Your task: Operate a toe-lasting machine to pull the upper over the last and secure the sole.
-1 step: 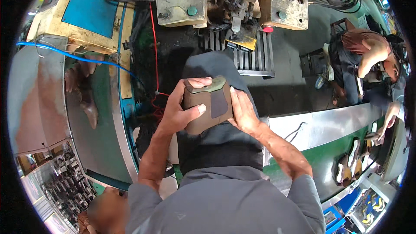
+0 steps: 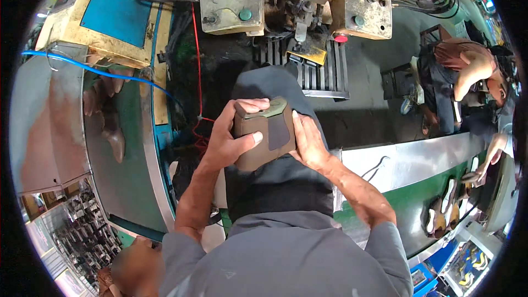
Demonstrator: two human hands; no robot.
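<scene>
Above my lap, both hands hold a brown shoe upper (image 2: 254,144) with a dark grey panel and an olive-green piece on top. My left hand (image 2: 234,135) wraps its left side, the thumb on the near face and the fingers over the top edge. Against the right side presses my right hand (image 2: 309,140), its fingers laid close together along the upper. The underside and far side of the upper are hidden from me.
Ahead stands a machine with two grimy control boxes (image 2: 231,1). Left is a green conveyor (image 2: 129,187) beside a metal cabinet. On the right, a metal-edged bench (image 2: 407,159) carries several shoe parts (image 2: 440,214). A seated co-worker (image 2: 462,71) is at far right; another person's hand (image 2: 484,168) reaches over the bench.
</scene>
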